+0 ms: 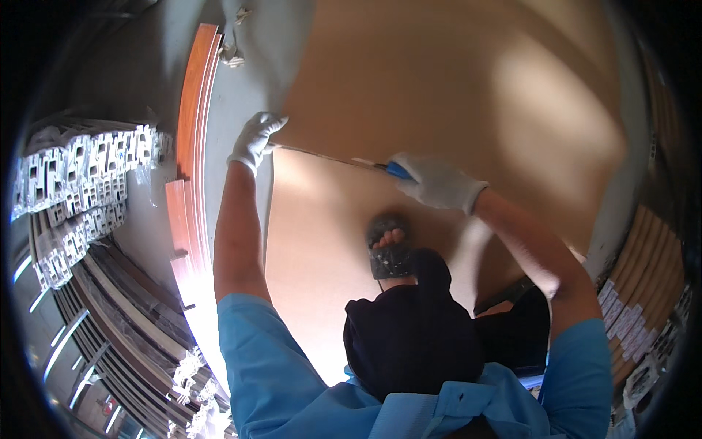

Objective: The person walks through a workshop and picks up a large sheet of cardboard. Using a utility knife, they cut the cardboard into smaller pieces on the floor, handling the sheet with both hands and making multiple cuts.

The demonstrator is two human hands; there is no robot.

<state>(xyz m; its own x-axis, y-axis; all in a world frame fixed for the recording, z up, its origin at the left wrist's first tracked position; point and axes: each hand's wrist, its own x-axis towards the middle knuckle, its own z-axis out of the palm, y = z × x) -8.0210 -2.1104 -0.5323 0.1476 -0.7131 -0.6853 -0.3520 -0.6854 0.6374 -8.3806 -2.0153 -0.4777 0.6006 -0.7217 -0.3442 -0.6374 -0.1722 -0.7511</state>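
Observation:
A wide brown sheet [409, 80], like cardboard or thin board, lies spread on the floor. My left hand [254, 140], in a white glove, is closed at the sheet's left edge, with the thumb stretched to the right. In my right hand [442, 183], also gloved in white, is a blue-handled knife [397, 170] whose tip points left. From the knife a thin, dark line runs across the sheet to my left hand; below it the surface looks paler. The fingertips of both hands are partly hidden.
My sandalled foot [390, 241] stands on the sheet. Reddish-brown planks [194, 110] lie along the left on the grey floor [252, 88]. Wrapped profiles [80, 164] are stacked further left; long brown pieces [643, 271] lie at the right. Crumpled scraps [232, 55] lie at the far left.

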